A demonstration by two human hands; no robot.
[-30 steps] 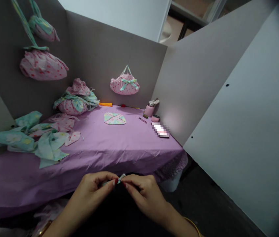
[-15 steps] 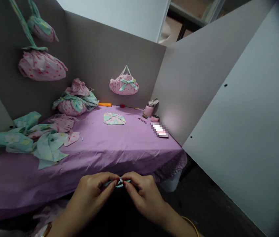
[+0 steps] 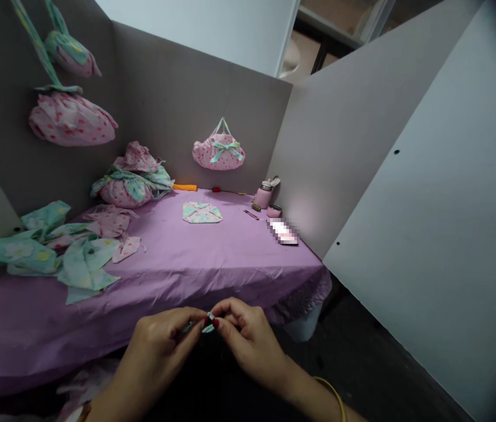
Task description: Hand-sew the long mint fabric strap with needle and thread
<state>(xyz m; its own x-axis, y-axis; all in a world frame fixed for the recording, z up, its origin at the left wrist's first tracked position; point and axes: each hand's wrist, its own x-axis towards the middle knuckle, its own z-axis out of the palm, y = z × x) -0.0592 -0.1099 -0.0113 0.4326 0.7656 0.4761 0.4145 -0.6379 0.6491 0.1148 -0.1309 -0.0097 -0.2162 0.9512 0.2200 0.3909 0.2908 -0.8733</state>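
Just off the table's front edge, my left hand pinches a narrow mint-green fabric strip between thumb and fingers. My right hand meets it fingertip to fingertip, its thumb and index finger closed on the same strip at a whitish bit. Most of the strip is hidden by the fingers. Beyond them, a small folded patchwork piece in pink and mint lies flat on the purple tablecloth.
Mint floral fabric and pink pieces lie at the left, with stacked fabric bundles behind. Pink pouches hang by the left panel, another pouch at the back. At right are a pink bottle, small snips and a blurred phone.
My right hand has shifted slightly up and left, its fingertips closer to my left hand. Less of the strip shows on the right. The view has moved slightly.
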